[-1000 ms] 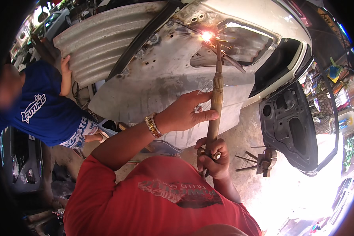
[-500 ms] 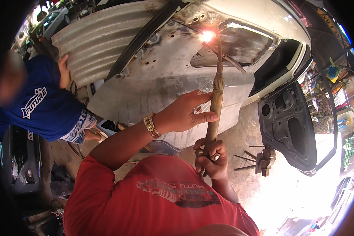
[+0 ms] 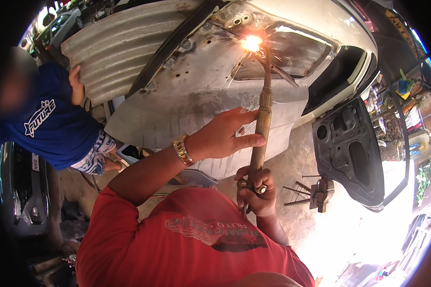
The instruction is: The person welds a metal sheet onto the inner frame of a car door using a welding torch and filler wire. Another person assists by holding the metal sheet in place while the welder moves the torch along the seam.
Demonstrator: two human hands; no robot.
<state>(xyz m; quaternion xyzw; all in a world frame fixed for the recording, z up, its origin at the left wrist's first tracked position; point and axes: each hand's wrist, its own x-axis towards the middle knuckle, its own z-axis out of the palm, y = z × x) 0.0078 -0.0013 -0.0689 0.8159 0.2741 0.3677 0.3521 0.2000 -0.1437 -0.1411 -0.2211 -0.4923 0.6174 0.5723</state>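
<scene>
The right hand (image 3: 257,189), near the red shirt (image 3: 191,239), has its fingers wrapped around the valve end of the torch (image 3: 264,122). Farther along, the left hand (image 3: 220,134) braces the barrel, its thumb laid on it and its index finger reaching to it; how the other fingers sit behind, I cannot tell. The torch points away from the body, its tip just beside the glow (image 3: 252,43) on the panel (image 3: 191,115).

To work well here, I would let the right hand carry the weight, steer lightly with the left, and hold the tip at an even gap. Both hands are bare, so sparks deserve care.

The panel is grey and worn, with small holes and scorched patches at its far edge; a strip (image 3: 286,76) crosses the opening right of the glow. On the right stand a vise (image 3: 323,193) and a dark door (image 3: 349,153); on the left, a person in blue (image 3: 67,115) touches a corrugated sheet (image 3: 129,52). Farthest is the white car body (image 3: 316,21).
</scene>
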